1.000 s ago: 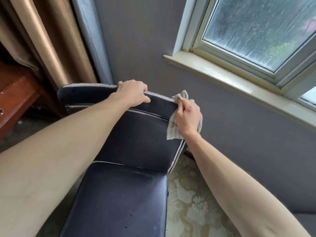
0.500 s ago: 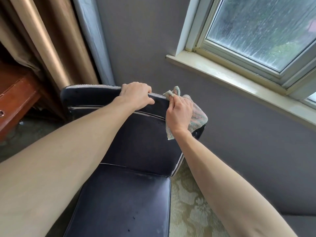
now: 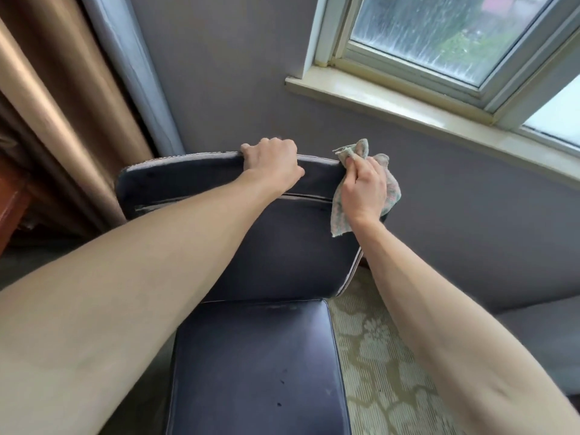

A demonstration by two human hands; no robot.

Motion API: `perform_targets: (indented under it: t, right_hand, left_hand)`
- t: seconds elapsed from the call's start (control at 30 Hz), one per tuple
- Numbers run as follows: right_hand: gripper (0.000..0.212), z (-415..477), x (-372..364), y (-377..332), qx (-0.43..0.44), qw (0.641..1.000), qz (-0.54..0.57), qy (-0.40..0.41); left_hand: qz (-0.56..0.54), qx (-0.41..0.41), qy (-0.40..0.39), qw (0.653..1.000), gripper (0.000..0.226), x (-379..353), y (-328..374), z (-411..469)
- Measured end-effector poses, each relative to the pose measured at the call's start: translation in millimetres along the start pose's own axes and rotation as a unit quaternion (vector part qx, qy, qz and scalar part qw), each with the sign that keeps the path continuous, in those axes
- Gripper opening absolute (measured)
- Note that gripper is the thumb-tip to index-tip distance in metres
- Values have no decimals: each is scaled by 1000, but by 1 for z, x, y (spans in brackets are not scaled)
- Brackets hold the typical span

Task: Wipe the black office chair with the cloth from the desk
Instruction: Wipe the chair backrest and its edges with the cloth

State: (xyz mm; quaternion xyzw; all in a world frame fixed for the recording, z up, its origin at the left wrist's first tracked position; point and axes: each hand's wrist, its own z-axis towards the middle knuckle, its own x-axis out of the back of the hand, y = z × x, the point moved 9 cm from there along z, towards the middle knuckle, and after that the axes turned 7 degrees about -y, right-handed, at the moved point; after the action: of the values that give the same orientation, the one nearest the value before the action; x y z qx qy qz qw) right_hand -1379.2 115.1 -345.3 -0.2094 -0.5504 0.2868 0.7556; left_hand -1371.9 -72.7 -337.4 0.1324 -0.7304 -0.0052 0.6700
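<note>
The black office chair stands in front of me, its padded back upright and its seat toward the bottom of the view. My left hand grips the top edge of the backrest, fingers curled over it. My right hand holds a pale checked cloth against the backrest's top right corner. Part of the cloth sticks up above my fingers and part hangs below my wrist.
A grey wall rises right behind the chair, with a window sill and window at the upper right. Brown curtains hang at the left beside a wooden desk edge. Patterned floor lies right of the seat.
My right hand and the cloth have stayed at the backrest's top right corner, shifting a little along its edge. My left hand has kept its grip on the top edge.
</note>
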Motion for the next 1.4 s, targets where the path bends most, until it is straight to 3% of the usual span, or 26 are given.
perform_targets:
  t: [0.13,0.3,0.53,0.67,0.93,1.2,1.4]
  right_hand:
    - [29,2,14,17,-43,999,-17,21]
    - [28,4,13,12,-36,998,0,48]
    - [24,0,-41,-66,102,994,12,-25]
    - [21,-6,-47,-77,130,991,24,-26]
    - [25,10,14,15,12,999,35,22]
    - [25,7,10,12,-37,997,62,35]
    - [24,1,1,-20,1,999,30,24]
  left_hand:
    - [9,-11,7,1000,23,5,2,-1]
    - [17,3,3,1000,15,6,-1,-2]
    - [12,27,7,1000,24,9,-16,-4]
    - [-2,36,8,999,28,12,-24,-8]
    - [-18,29,1,999,31,12,-25,-9]
    - [-12,-37,-75,996,54,24,-64,-19]
    - [-8,-42,-83,996,29,18,-86,-25]
